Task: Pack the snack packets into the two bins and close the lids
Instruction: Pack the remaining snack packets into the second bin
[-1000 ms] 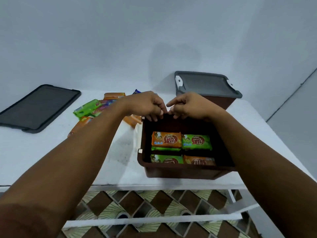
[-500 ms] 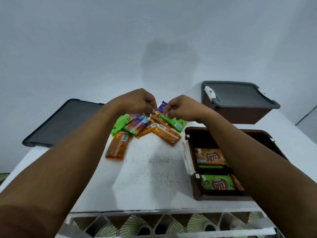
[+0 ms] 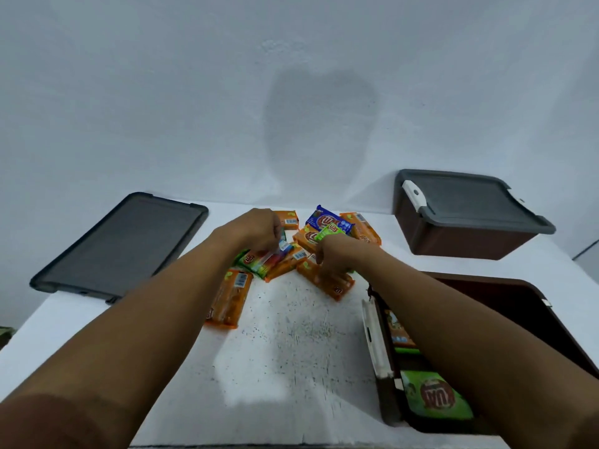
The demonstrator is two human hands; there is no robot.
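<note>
The loose snack packets (image 3: pixel 311 247) lie heaped at the back of the white worktop (image 3: pixel 291 351), and both hands are down in them: the left hand (image 3: pixel 259 231) curled on a multicoloured packet (image 3: pixel 264 262), the right hand (image 3: pixel 337 257) closing over an orange packet (image 3: pixel 327 281). This looks like the gathering step for the open bin (image 3: pixel 385 361) at near right, part filled, while the far bin (image 3: pixel 466 218) is lidded. Next, lift both clear, carry them right, then fit the loose lid (image 3: pixel 120 247).

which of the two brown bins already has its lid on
The far bin by the wall, with the grey lid on top. The near bin under the right arm is open, packets showing inside.
</note>
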